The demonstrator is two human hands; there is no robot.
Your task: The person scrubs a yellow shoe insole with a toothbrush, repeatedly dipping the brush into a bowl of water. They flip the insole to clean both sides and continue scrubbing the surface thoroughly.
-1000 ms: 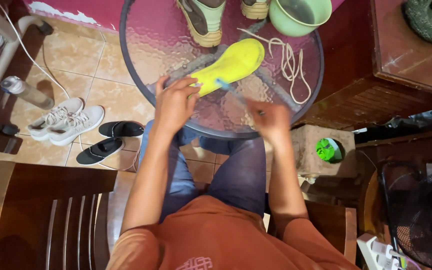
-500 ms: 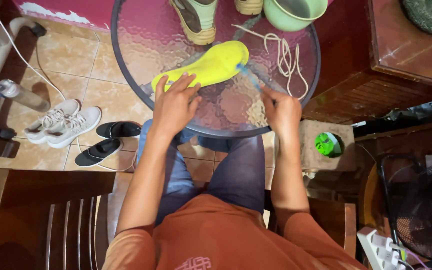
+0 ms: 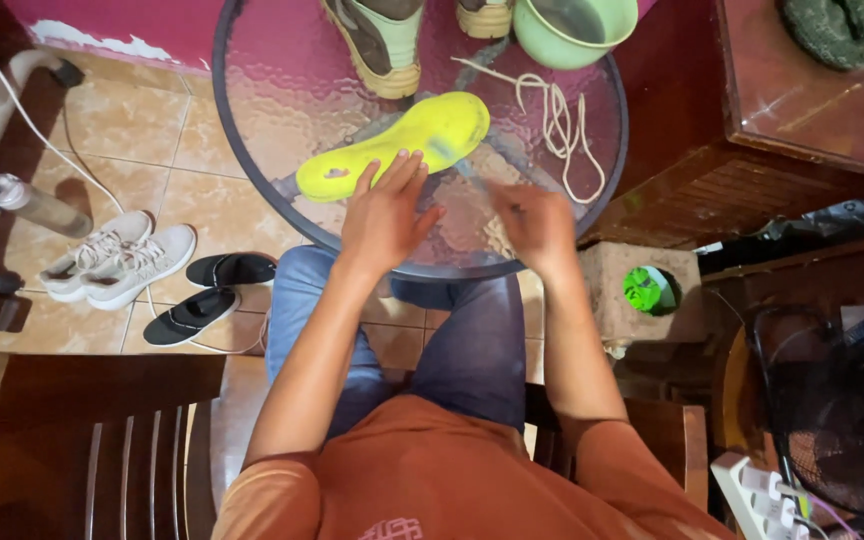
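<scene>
Two hands work at the near edge of the round glass table (image 3: 272,120). Left hand (image 3: 384,215) lies flat and open, fingertips pressing the near edge of the yellow insole (image 3: 402,145), which rests sole-side up, angled across the table's middle, smudged near its left end. Right hand (image 3: 537,225) is blurred, closed around a small brush (image 3: 457,160) touching the insole's right end. Scrubbing looks under way; further strokes call for steady pinning. Loose laces (image 3: 557,125) lie far right.

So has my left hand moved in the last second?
Yes. The left hand has shifted right along the round glass table, off the yellow foam insole's heel end to its middle, below the olive and cream shoe.
</scene>
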